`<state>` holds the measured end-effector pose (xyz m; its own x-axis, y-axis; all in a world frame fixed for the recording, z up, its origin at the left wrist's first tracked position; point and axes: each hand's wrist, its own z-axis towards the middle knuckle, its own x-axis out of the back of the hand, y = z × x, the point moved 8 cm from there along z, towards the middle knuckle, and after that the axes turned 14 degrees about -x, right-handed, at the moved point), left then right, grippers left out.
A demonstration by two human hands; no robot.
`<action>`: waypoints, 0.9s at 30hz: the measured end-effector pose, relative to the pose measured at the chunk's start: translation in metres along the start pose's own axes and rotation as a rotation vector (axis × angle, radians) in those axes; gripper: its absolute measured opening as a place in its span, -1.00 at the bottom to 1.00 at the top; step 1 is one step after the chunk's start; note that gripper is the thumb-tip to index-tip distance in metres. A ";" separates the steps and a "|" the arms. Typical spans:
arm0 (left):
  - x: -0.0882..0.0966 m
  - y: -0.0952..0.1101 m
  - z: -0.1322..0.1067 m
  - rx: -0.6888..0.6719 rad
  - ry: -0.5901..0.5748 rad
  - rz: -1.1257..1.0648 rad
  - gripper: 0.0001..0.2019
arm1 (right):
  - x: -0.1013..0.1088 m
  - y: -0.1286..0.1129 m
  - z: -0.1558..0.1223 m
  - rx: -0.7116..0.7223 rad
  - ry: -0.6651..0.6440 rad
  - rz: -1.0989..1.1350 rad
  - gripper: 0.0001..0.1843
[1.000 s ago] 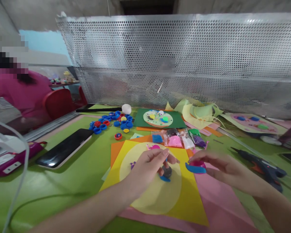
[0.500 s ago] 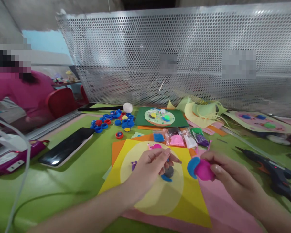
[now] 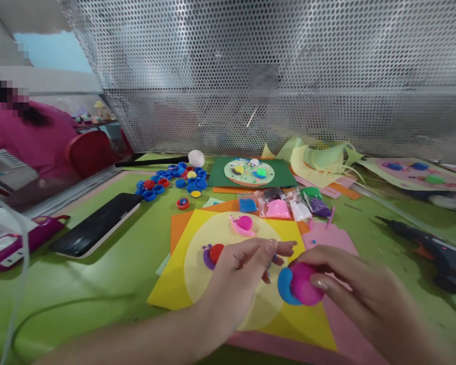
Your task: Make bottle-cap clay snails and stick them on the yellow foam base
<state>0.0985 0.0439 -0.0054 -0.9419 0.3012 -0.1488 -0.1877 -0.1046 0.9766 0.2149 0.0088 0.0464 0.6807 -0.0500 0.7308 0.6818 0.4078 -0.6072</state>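
Observation:
My right hand [image 3: 349, 289] pinches a pink bottle cap [image 3: 305, 285] by its edge. A blue clay crescent [image 3: 288, 287] is stuck along the cap's left side. To the left of it, my left hand [image 3: 247, 268] is closed in a pinch on a small blue piece of clay [image 3: 275, 257], mostly hidden by the fingers. Both hands hover over a cream paper circle [image 3: 197, 276] on a yellow sheet [image 3: 167, 284]. On the circle lie a pink clay snail [image 3: 244, 223] and a purple one with a red cap [image 3: 216, 253], partly covered by my left hand.
Bagged clay [image 3: 278, 208] lies behind the sheet. Blue and red bottle caps [image 3: 152, 191] and a phone [image 3: 97, 225] are at left, beside a pink power strip [image 3: 23, 243]. At right rests a glue gun [image 3: 433, 248]. A perforated metal screen [image 3: 213, 91] stands behind.
My right hand has moved left and down, bringing the pink cap closer to my left hand. My left hand has shifted slightly right. The view has tilted down, and the red-capped snail shows more.

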 end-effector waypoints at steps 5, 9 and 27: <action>0.000 -0.005 -0.005 0.003 0.050 -0.018 -0.70 | -0.002 0.003 0.000 -0.039 0.006 -0.012 -0.85; -0.002 -0.005 -0.007 0.030 0.053 -0.027 -0.64 | 0.000 0.002 -0.002 -0.038 0.019 -0.004 -0.87; -0.003 -0.005 -0.012 0.105 0.121 -0.197 -0.58 | 0.001 -0.001 -0.002 0.036 0.048 -0.120 -0.90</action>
<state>0.0990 0.0327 -0.0119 -0.9177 0.1901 -0.3489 -0.3468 0.0457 0.9368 0.2155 0.0069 0.0472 0.6076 -0.1434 0.7812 0.7496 0.4288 -0.5043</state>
